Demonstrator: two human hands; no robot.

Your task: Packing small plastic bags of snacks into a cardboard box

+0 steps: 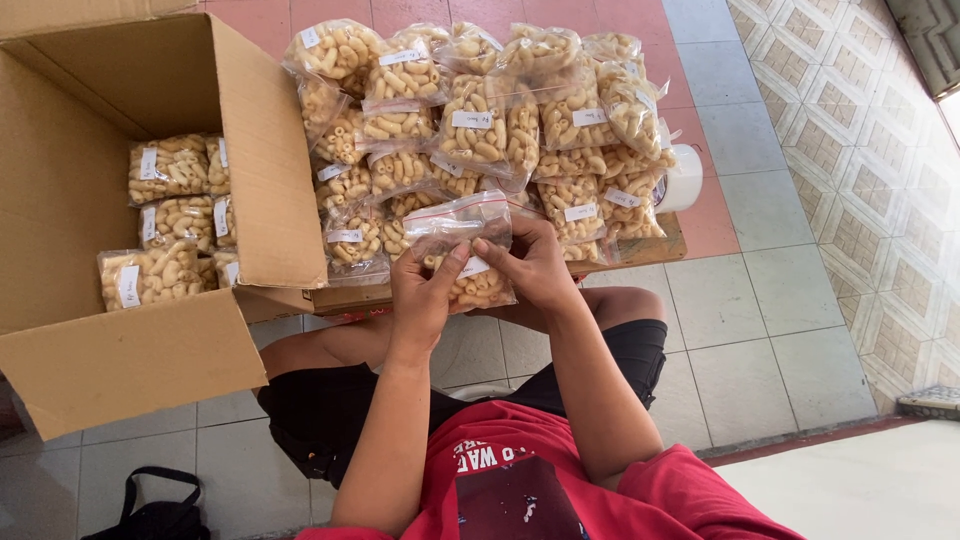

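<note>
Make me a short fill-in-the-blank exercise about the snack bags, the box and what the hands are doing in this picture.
1. The left hand and the right hand together hold one clear ____ of yellow snacks.
2. The open cardboard box lies to the person's ____.
3. The pile of filled bags lies ____ the hands, farther from the person.
4. A black strap lies on the ____ floor.

Missing words: bag; left; beyond; tiled

We see bright, even daylight entering from the upper right of the frame, where the floor (930, 130) washes out. Shadows are soft, focus sharp, and edges bend slightly outward.
</note>
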